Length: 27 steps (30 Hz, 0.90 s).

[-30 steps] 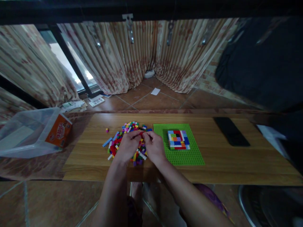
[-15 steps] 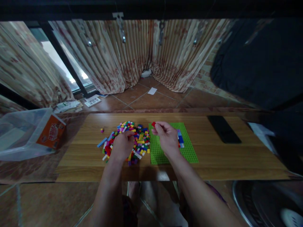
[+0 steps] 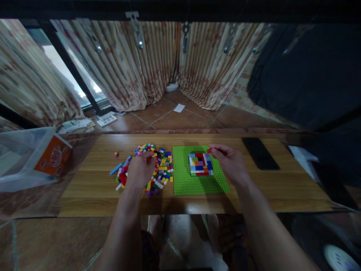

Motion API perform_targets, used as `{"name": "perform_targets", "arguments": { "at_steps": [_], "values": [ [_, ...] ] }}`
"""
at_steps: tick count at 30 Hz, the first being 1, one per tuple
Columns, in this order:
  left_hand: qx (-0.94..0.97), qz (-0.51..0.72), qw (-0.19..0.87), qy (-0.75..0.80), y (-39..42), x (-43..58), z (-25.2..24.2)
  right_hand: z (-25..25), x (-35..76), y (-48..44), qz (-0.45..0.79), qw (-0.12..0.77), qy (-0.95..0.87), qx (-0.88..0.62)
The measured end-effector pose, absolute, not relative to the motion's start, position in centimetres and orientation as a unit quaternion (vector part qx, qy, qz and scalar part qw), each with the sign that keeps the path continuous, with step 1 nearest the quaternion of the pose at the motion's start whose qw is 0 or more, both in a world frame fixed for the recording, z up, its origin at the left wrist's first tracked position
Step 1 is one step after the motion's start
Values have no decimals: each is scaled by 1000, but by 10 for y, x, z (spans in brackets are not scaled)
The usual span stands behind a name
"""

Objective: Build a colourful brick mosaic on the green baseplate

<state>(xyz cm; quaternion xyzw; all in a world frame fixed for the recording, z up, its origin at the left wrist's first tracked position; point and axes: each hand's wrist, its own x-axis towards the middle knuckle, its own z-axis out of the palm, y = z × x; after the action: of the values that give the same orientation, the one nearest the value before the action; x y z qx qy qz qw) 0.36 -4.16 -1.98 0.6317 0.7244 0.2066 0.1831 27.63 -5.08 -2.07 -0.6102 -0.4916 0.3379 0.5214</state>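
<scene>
A pile of small coloured bricks (image 3: 160, 169) lies on the wooden table (image 3: 267, 188), left of a green baseplate (image 3: 186, 180). On the baseplate stands a square block of mixed-colour bricks (image 3: 200, 164). My left hand (image 3: 139, 171) rests on the pile with its fingers curled down among the bricks; what they hold is hidden. My right hand (image 3: 229, 162) hovers at the block's upper right corner, thumb and fingers pinching a small red brick (image 3: 209, 150).
A black phone (image 3: 260, 153) lies on the table to the right of the baseplate. A clear plastic bag with an orange box (image 3: 52, 156) sits at the table's left end. One loose brick (image 3: 116, 154) lies apart from the pile. Curtains and tiled floor are behind.
My right hand took a red brick from the pile and carried it rightwards across the baseplate to the block's far right corner. My left hand stayed on the pile.
</scene>
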Motion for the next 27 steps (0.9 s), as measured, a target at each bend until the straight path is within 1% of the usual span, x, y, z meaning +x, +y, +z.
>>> {"name": "perform_targets", "arguments": {
  "at_steps": [4, 6, 10, 15, 20, 27],
  "values": [
    [673, 250, 207, 665, -43, 22, -19, -24, 300, -59, 206, 407, -622, -636],
    [695, 264, 216, 633, -44, 34, -20, -25, 304, -63, 193, 368, -663, -622],
    [730, 262, 225, 590, -51, 60, -23, -26, 300, -71, 204, 310, -717, -590],
    [765, 249, 240, 544, -57, 83, -28, -29, 288, -72, 163, 282, -757, -567],
    [771, 247, 248, 533, -57, 86, -32, -36, 284, -68, 181, 255, -771, -555],
    [782, 231, 234, 530, -58, 89, -33, -40, 287, -67, 181, 251, -778, -547]
  ]
}}
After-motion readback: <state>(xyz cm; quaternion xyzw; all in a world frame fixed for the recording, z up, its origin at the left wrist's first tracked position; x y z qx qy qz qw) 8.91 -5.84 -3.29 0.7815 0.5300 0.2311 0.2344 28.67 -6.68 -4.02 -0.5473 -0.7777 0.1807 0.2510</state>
